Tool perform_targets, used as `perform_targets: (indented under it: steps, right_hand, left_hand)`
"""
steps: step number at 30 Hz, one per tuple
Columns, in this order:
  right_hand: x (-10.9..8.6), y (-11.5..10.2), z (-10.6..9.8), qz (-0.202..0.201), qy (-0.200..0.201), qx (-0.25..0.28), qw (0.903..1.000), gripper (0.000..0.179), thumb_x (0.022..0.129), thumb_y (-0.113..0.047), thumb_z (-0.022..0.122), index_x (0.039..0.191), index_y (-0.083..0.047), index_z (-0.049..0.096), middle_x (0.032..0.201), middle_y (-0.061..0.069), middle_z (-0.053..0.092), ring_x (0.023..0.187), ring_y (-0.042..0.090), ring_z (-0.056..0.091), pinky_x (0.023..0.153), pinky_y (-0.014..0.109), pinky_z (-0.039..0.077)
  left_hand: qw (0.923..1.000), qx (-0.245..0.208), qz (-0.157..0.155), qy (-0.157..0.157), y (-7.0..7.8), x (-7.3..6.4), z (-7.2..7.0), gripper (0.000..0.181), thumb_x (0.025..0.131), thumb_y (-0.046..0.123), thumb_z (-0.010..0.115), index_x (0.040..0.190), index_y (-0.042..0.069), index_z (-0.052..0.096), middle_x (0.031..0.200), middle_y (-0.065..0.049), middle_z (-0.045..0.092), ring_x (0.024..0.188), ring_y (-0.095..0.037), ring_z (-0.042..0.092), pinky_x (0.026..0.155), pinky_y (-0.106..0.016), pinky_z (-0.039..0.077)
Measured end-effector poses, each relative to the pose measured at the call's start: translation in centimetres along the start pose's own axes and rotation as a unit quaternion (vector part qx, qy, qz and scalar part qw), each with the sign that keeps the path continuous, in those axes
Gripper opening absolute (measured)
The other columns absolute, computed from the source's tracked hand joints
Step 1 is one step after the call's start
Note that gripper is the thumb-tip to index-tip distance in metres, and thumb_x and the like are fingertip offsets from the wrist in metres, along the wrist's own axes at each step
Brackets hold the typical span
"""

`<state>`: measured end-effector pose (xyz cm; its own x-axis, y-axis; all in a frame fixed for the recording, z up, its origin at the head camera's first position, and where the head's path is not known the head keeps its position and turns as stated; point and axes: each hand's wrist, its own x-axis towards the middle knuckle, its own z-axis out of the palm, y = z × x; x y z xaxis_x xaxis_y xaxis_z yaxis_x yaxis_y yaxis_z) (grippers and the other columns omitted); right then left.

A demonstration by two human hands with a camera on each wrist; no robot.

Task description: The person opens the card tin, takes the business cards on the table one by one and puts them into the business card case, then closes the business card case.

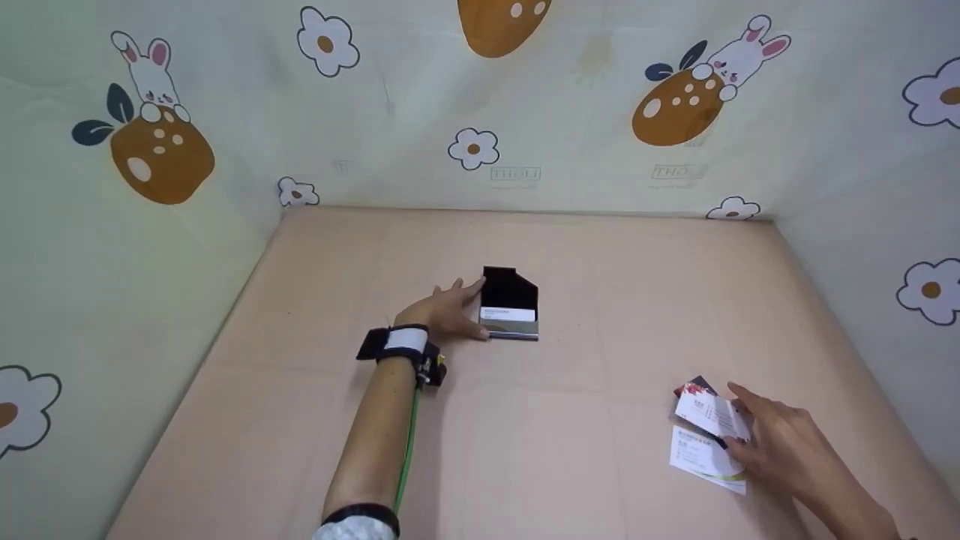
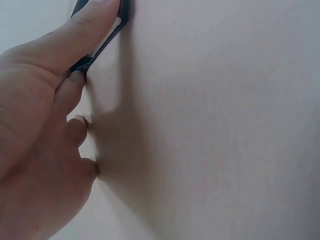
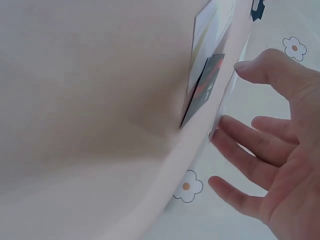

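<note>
Closest to the head camera, one pale sleeve [image 1: 356, 526] and one bare left forearm [image 1: 371, 442] come up from the bottom edge; one strap [image 1: 406, 342] rings the wrist, and one green cable [image 1: 409, 442] runs down the arm. Three loose cards show at the right: one held white card [image 1: 711, 414], one lying white card [image 1: 701, 454] on the table [image 1: 540, 435], and one dark card [image 1: 703, 384] partly behind the held one. One card holder [image 1: 510, 291] lies well apart from them, near the middle of the table, lid open, with one white card visible inside.

Reaching forward, the left hand [image 1: 448, 311] grips the holder's left side, thumb at the lower corner, index finger higher up, the rest loosely bent. The right hand [image 1: 787, 442] pinches its card between thumb and fingers, slightly parted, above the lying pair.

On the wall cloth [image 1: 405, 112], two faint boxed marks show: one seems to read "THOLI", the other "THO" before fading. Print on the cards is too small to read.
</note>
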<state>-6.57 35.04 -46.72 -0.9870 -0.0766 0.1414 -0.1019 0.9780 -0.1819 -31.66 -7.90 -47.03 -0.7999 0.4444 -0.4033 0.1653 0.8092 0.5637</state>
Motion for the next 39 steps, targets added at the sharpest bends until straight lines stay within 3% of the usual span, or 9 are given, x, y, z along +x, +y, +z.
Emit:
perform_targets:
  steps: [4, 8, 11, 20, 25, 39]
  right_hand:
    - [0.3, -0.2, 0.0, -0.059, 0.051, -0.013, 0.9969, 0.078, 0.061, -0.007, 0.092, 0.130, 0.008, 0.058, 0.107, 0.023, 0.074, 0.087, 0.039, 0.069, 0.082, 0.065, 0.054]
    - [0.7, -0.3, 0.1, -0.126, 0.119, -0.009, 0.9848, 0.081, 0.051, -0.001, 0.095, 0.124, 0.006, 0.063, 0.102, 0.019, 0.076, 0.085, 0.036, 0.071, 0.077, 0.061, 0.056]
    - [1.1, -0.5, 0.1, -0.152, 0.137, -0.007, 0.9789, 0.083, 0.047, -0.001, 0.096, 0.123, 0.004, 0.064, 0.101, 0.018, 0.076, 0.085, 0.035, 0.072, 0.076, 0.057, 0.055]
    - [2.3, -1.2, 0.2, -0.196, 0.154, -0.013, 0.9683, 0.080, 0.049, -0.006, 0.096, 0.122, 0.005, 0.064, 0.099, 0.018, 0.075, 0.086, 0.035, 0.071, 0.074, 0.052, 0.054]
    - [3.1, -2.0, 0.2, -0.207, 0.148, -0.008, 0.9670, 0.080, 0.052, -0.013, 0.097, 0.123, 0.005, 0.064, 0.101, 0.019, 0.075, 0.088, 0.035, 0.071, 0.075, 0.053, 0.054]
    - [6.1, -4.3, 0.1, -0.176, 0.082, -0.005, 0.9809, 0.074, 0.066, -0.011, 0.092, 0.132, 0.003, 0.060, 0.115, 0.022, 0.072, 0.103, 0.040, 0.069, 0.089, 0.058, 0.053]
  left_hand:
    - [1.0000, 0.008, 0.001, -0.001, 0.1, 0.0, 0.0, 0.106, 0.081, 0.049, 0.079, 0.160, 0.040, 0.009, 0.170, -0.012, 0.000, 0.153, -0.050, -0.004, 0.121, -0.071, 0.004]
    - [1.0000, 0.008, 0.000, -0.002, 0.2, -0.1, -0.2, 0.105, 0.082, 0.048, 0.079, 0.160, 0.040, 0.009, 0.170, -0.011, 0.000, 0.153, -0.051, -0.004, 0.120, -0.072, 0.003]
    - [1.0000, 0.004, -0.001, -0.001, 0.2, -0.1, -0.2, 0.105, 0.082, 0.047, 0.080, 0.160, 0.039, 0.010, 0.170, -0.011, 0.000, 0.153, -0.051, -0.005, 0.119, -0.073, 0.003]
    - [0.9999, 0.006, 0.010, -0.003, -0.1, 0.1, 0.0, 0.105, 0.081, 0.046, 0.080, 0.160, 0.037, 0.012, 0.170, -0.013, 0.004, 0.154, -0.049, -0.004, 0.123, -0.067, 0.004]
    - [1.0000, -0.001, 0.007, -0.003, -0.1, 0.2, 0.1, 0.105, 0.081, 0.047, 0.080, 0.160, 0.040, 0.011, 0.170, -0.013, 0.002, 0.153, -0.050, -0.005, 0.122, -0.069, 0.003]
    - [1.0000, -0.005, 0.003, -0.002, -0.1, 0.1, 0.0, 0.104, 0.082, 0.047, 0.080, 0.160, 0.040, 0.010, 0.170, -0.012, 0.001, 0.153, -0.049, -0.005, 0.122, -0.069, 0.002]
